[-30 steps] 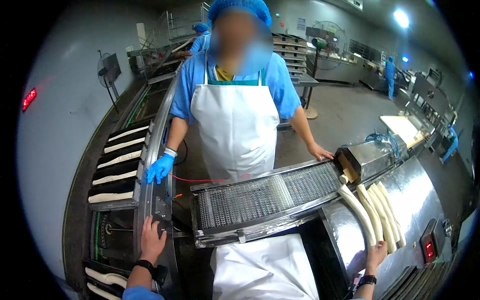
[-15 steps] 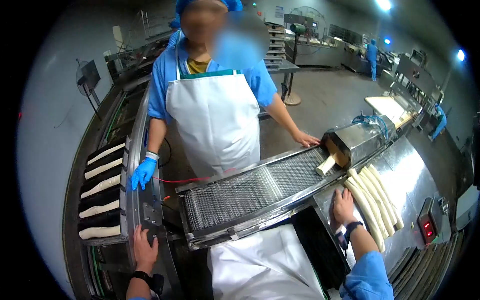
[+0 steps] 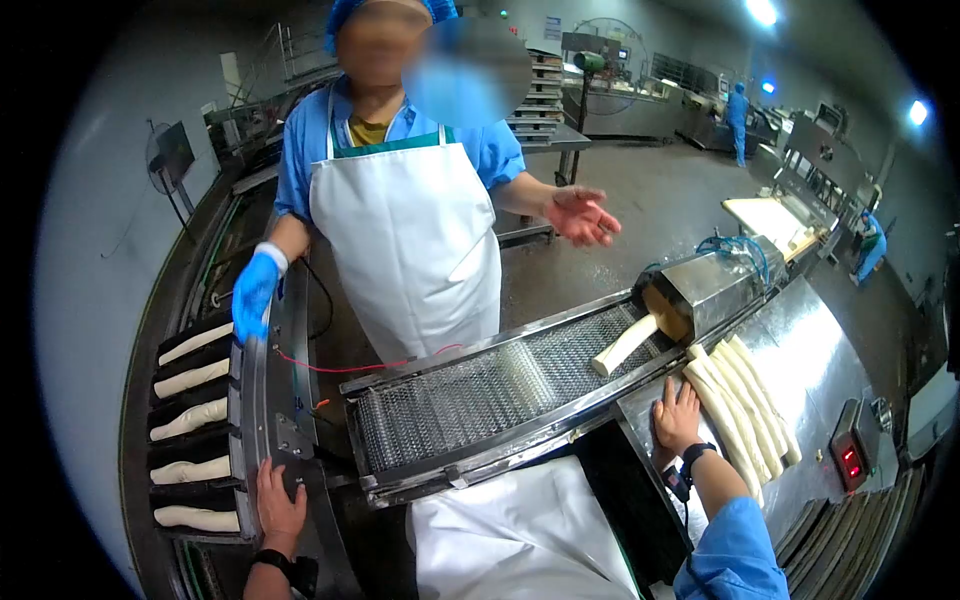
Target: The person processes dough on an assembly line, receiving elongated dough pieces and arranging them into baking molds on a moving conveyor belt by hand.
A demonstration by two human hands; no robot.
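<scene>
My left hand [image 3: 281, 507] lies with spread fingers on the metal edge of the left conveyor [image 3: 262, 400], holding nothing. Flat on the steel table [image 3: 812, 340], my right hand [image 3: 679, 414] rests with fingers apart, just left of several long dough strips [image 3: 740, 410] lying side by side. One more dough piece [image 3: 625, 345] sticks out of the metal housing [image 3: 728, 290] onto the mesh belt [image 3: 500, 390]. Black trays [image 3: 190, 468] on the left conveyor each carry a dough strip [image 3: 197, 518].
A co-worker [image 3: 405, 220] in a white apron stands across the mesh belt, one gloved hand by the left conveyor, the other raised bare. A scale [image 3: 853, 450] with red digits sits at the right, above stacked boards [image 3: 850, 530]. More people work farther back.
My right hand has let go of a dough strip and moved left onto the table. Dough has come farther out along the belt. The co-worker's bare hand has lifted; the trays have shifted nearer.
</scene>
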